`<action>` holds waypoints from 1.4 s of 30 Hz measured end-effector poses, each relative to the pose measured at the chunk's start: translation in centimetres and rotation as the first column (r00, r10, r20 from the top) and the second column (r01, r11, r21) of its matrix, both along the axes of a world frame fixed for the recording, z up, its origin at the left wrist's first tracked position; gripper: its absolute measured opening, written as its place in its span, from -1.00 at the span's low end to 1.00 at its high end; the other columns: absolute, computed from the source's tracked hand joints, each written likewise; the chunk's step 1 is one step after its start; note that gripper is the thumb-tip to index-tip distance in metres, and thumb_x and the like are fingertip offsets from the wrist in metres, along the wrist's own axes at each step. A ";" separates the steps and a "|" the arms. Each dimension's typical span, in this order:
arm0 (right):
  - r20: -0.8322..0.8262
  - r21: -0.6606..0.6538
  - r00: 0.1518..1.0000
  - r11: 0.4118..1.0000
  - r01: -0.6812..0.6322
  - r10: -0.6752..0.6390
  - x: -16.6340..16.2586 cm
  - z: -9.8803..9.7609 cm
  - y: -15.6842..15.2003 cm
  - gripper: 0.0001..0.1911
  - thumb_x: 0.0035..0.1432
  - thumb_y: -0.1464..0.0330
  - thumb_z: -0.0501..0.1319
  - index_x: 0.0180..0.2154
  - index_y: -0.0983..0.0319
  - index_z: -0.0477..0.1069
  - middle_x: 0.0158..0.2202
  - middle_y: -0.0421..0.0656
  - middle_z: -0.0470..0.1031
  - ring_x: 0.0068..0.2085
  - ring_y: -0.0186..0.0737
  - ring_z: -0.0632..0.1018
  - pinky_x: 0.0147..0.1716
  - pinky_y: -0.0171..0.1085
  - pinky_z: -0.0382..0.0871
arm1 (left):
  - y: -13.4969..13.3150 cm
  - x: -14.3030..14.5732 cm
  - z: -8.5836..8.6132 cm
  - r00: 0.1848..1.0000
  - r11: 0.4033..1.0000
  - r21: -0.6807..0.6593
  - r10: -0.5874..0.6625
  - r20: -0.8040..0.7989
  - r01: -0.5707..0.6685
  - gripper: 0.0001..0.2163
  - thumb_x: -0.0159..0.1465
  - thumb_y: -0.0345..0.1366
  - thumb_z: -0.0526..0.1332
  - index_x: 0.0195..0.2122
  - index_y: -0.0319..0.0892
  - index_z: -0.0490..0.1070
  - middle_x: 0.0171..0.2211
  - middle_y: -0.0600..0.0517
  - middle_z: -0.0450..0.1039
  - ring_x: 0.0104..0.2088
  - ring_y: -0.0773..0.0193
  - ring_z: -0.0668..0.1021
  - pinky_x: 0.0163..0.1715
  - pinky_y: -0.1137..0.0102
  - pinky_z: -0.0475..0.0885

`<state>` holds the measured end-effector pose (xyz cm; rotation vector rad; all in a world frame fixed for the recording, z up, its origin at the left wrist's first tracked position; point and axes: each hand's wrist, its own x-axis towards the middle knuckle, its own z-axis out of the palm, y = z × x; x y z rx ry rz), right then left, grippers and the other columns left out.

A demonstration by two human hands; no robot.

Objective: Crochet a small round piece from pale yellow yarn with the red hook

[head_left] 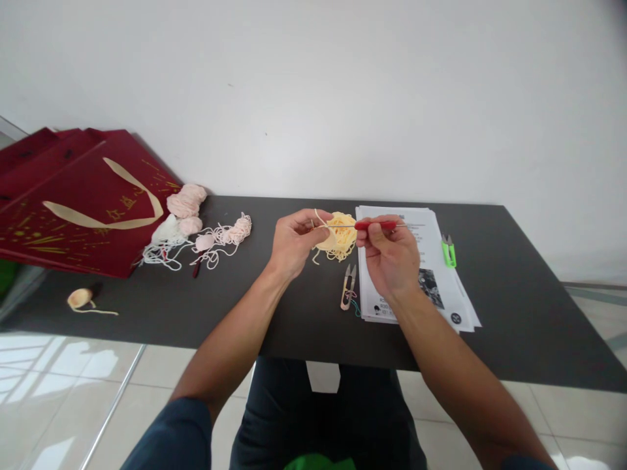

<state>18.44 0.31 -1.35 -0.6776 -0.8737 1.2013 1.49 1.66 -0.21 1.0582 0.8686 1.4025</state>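
Observation:
My right hand (392, 256) grips the red handle of a crochet hook (377, 225), whose thin metal shaft points left. Thumb and fingers of my left hand (298, 241) are pinched on a strand of pale yellow yarn (321, 216) near the hook's tip; the tip itself is too small to make out. Beyond and between my hands lies a loose heap of yellow yarn (344, 235) on the dark table. A pair of thread snips (349, 287) rests just below it. Under my right hand is a stack of printed sheets (382, 313).
Green-handled snips (448, 251) lie at the sheets' right edge. To the left are pink yarn balls (186, 200), tangled pink yarn (240, 230), white yarn (166, 233) and dark red paper bags (93, 196). A small cream yarn piece (81, 299) sits near the table's front-left edge.

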 end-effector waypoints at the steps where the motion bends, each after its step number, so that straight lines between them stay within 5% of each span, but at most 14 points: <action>1: -0.014 -0.038 1.000 0.999 -0.013 0.013 -0.1 -0.1 0.0 -0.83 0.18 0.30 0.45 -0.28 0.14 0.48 -0.30 -0.27 0.68 -0.39 -0.44 0.62 -0.36 -0.42 0.61 | 0.0 0.1 -0.1 1.000 1.000 -0.010 0.000 0.013 0.000 -0.80 0.00 -0.41 0.46 -0.31 -0.14 0.65 -0.46 0.09 0.55 -0.47 0.36 0.52 -0.38 0.41 0.44; 6: -0.087 -0.165 0.996 0.986 -0.028 0.014 -1.0 -0.5 -0.1 -0.82 0.16 0.28 0.47 -0.26 0.17 0.53 -0.28 -0.26 0.69 -0.34 -0.46 0.67 -0.23 -0.47 0.67 | -0.1 0.4 -0.3 0.998 0.998 -0.004 0.060 0.008 -0.060 -0.75 0.00 -0.41 0.47 -0.25 -0.12 0.66 -0.46 0.11 0.53 -0.47 0.39 0.49 -0.39 0.42 0.44; 14: -0.069 -0.139 0.997 0.990 0.020 -0.029 -1.4 -0.3 -0.5 -0.81 0.14 0.28 0.48 -0.27 0.17 0.53 -0.29 -0.26 0.70 -0.34 -0.46 0.68 -0.25 -0.47 0.67 | 0.0 0.3 -0.4 0.992 0.990 0.066 0.125 -0.010 -0.124 -0.65 0.07 -0.37 0.47 -0.07 -0.08 0.66 -0.37 0.09 0.56 -0.42 0.39 0.50 -0.36 0.43 0.44; 20: 0.108 0.005 0.977 0.983 0.186 -0.185 -2.3 0.1 -1.5 -0.86 0.20 0.28 0.43 -0.22 0.15 0.56 -0.29 -0.23 0.72 -0.36 -0.35 0.70 -0.29 -0.31 0.70 | 0.1 0.3 -0.6 0.993 0.991 0.065 0.117 -0.023 -0.116 -0.50 0.09 -0.36 0.48 0.10 -0.06 0.59 -0.34 0.10 0.59 -0.39 0.39 0.54 -0.29 0.41 0.45; 24: 0.331 0.160 0.881 0.940 0.300 -0.337 -2.6 -0.1 -2.7 -0.86 0.22 0.30 0.41 -0.15 0.09 0.65 -0.27 -0.19 0.74 -0.32 -0.23 0.72 -0.22 -0.17 0.71 | -0.1 0.6 -0.6 0.995 0.996 0.026 0.082 0.063 -0.083 -0.52 0.08 -0.35 0.50 0.07 -0.07 0.59 -0.35 0.10 0.61 -0.38 0.39 0.56 -0.26 0.40 0.45; 29: 0.421 0.454 0.808 0.867 0.204 -0.411 -2.7 -1.4 -3.2 -0.73 0.19 0.43 0.41 -0.12 -0.05 0.68 -0.03 -0.20 0.73 -0.04 -0.06 0.73 0.06 0.05 0.66 | -0.3 0.7 0.0 0.966 0.995 -0.096 -0.002 0.257 0.027 -0.53 0.05 -0.33 0.54 0.02 -0.08 0.59 -0.36 0.10 0.60 -0.38 0.40 0.57 -0.23 0.41 0.46; 37: 0.032 0.087 0.994 0.991 0.097 -0.100 -2.7 -0.7 -1.3 -0.92 0.20 0.33 0.43 -0.23 0.07 0.63 -0.22 -0.25 0.74 -0.31 -0.33 0.70 -0.27 -0.29 0.68 | -0.1 0.5 0.3 0.942 0.987 -0.120 -0.062 0.330 0.107 -0.57 -0.03 -0.41 0.54 -0.08 -0.11 0.65 -0.41 0.12 0.56 -0.45 0.44 0.52 -0.30 0.42 0.46; 42: 0.009 0.070 0.997 0.995 0.073 -0.074 -1.9 -0.1 -0.8 -0.84 0.13 0.28 0.48 -0.28 0.10 0.55 -0.26 -0.25 0.70 -0.36 -0.37 0.65 -0.33 -0.34 0.63 | -0.2 0.7 0.3 0.962 0.990 -0.109 -0.059 0.266 0.091 -0.55 -0.06 -0.44 0.51 -0.08 -0.09 0.66 -0.42 0.13 0.55 -0.48 0.44 0.49 -0.35 0.41 0.43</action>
